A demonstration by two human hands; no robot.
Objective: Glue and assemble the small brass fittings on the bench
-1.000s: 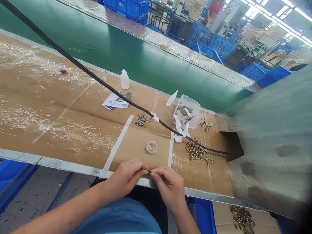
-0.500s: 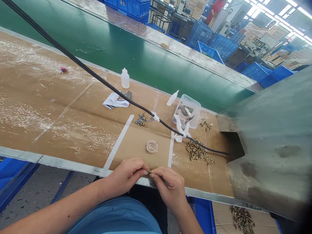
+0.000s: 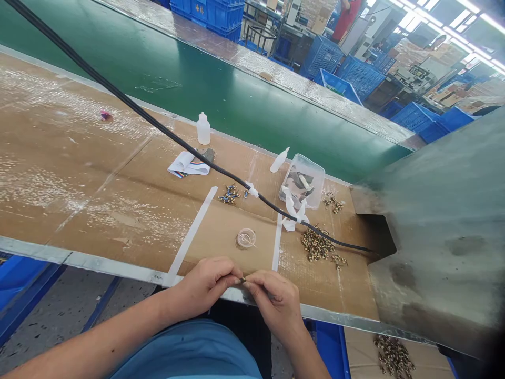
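Observation:
Thumb and forefinger of my left hand [image 3: 211, 280] are pinched on a small dark-and-brass part [image 3: 242, 280], close to the table's front edge. My right hand [image 3: 278, 300] pinches the same part from the other side, so the fingertips nearly meet and hide most of it. Just beyond the hands stands a small round clear cup [image 3: 246, 238] with a thin pale stick in it. A large pile of small brass-and-dark parts [image 3: 316, 243] lies to the right. Farther back is a smaller group of parts with blue bits [image 3: 229, 194].
A black cable [image 3: 165, 129] crosses above the cardboard-covered table. Behind stand a white bottle [image 3: 203, 129], a slimmer bottle [image 3: 280, 160], a folded striped cloth [image 3: 188, 165] and a clear plastic box [image 3: 303, 181]. A metal panel [image 3: 442, 226] rises at right. The green conveyor belt [image 3: 221, 87] runs behind.
Both hands keep their pinch on the small part, almost in the same place; the part looks slightly turned. In the background, the person in red has shifted a little.

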